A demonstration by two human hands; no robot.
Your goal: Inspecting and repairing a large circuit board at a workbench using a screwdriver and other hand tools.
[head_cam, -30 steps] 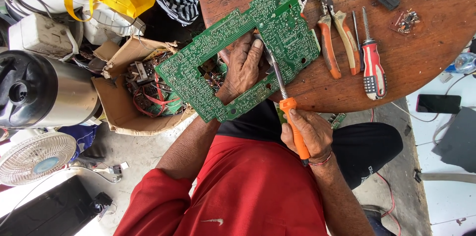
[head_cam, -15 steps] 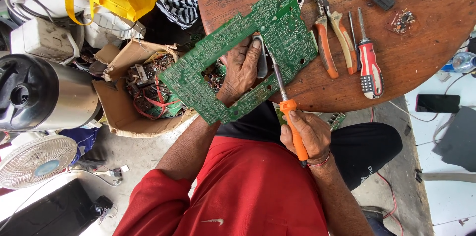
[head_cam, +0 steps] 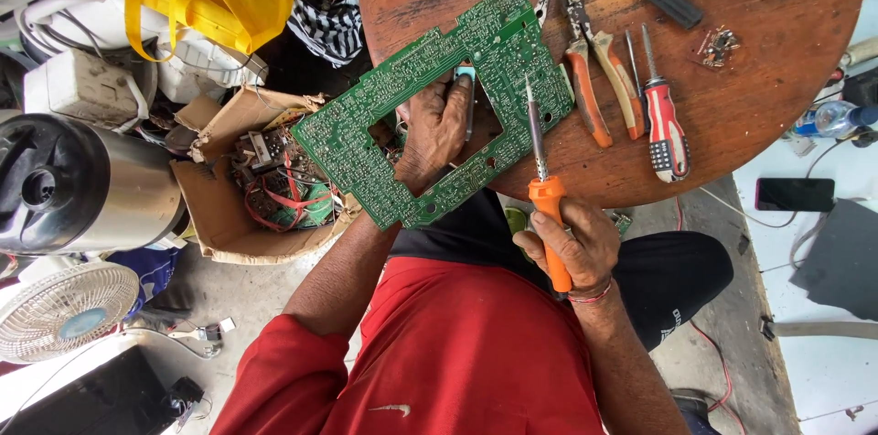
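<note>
My right hand (head_cam: pixel 572 247) is closed around the orange-handled soldering iron (head_cam: pixel 541 181) — its shaft runs straight away from me, tip on the green circuit board (head_cam: pixel 366 138). My left hand (head_cam: pixel 437 128), nearer the board, grips it through its cut-out at the edge of the round wooden table (head_cam: pixel 759 115).

Torn brown cardboard box (head_cam: pixel 219 206) left of table; dark phone screen (head_cam: pixel 794 194) right.

The left hand (head_cam: pixel 437 128) reaches up through the rectangular cut-out of a large green printed circuit board (head_cam: pixel 430 106), gripping its inner edge; the right hand (head_cam: pixel 569 247) closes around the orange handle of a soldering iron (head_cam: pixel 542 181), its metal tip resting on the board just beside the left fingers; beyond the iron, orange-handled pliers (head_cam: pixel 599 78) and a red-handled screwdriver (head_cam: pixel 662 115) lie on the round wooden table (head_cam: pixel 759 106).
</note>
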